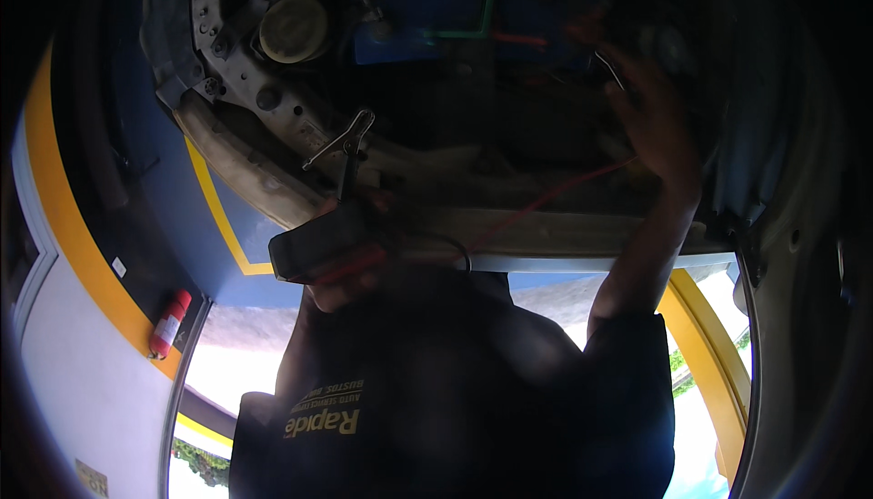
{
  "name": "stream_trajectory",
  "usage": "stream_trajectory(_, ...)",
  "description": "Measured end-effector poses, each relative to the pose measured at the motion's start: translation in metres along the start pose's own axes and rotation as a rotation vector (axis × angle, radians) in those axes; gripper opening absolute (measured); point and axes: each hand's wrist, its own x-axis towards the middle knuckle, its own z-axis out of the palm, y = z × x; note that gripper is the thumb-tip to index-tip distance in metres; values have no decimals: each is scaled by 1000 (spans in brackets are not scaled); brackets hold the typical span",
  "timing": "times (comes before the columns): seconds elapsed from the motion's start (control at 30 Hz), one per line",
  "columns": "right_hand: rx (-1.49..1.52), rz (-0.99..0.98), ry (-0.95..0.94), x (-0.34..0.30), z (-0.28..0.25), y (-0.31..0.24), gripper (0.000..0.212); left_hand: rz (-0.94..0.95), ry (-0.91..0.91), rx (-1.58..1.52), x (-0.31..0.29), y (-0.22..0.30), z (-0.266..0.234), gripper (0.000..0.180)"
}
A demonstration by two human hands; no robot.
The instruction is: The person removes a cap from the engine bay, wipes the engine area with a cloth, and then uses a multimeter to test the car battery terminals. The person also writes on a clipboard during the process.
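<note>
My left hand point(336, 297) is wrapped round a dark boxy handheld tester point(314, 242) with a red edge, in front of my chest. Just beyond it sticks up a metal spring clamp point(350, 146) with a black grip; whether my fingers also hold this clamp cannot be made out. My right hand point(657, 126) reaches into the engine bay at the far right. Its fingers close on a second clamp point(611, 70), of which a shiny metal part shows, near the right end of a blue car battery point(414, 8). From that hand a red cable point(555, 191) runs back toward the tester.
A round cap point(294, 30) and metal brackets sit at the left of the dark engine bay. The car's front crossbar point(536, 226) lies between me and the bay. Beyond, a red fire extinguisher point(170, 324) hangs on the wall at left.
</note>
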Motion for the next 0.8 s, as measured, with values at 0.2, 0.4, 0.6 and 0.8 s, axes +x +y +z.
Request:
stream_trajectory(0.2,-41,96,22,7,2,-3,47,-52,-53,62,4,7,-5,77)
stream_trajectory(0.4,34,150,45,10,5,-1,48,-70,-59,145,0,11,-5,63)
stream_trajectory(0.6,20,15,-65,17,2,5,57,-9,-50,337,5,19,6,49)
stream_trajectory(0.8,78,44,-203,18,-9,-11,70,65,-114,570,17,33,1,37)
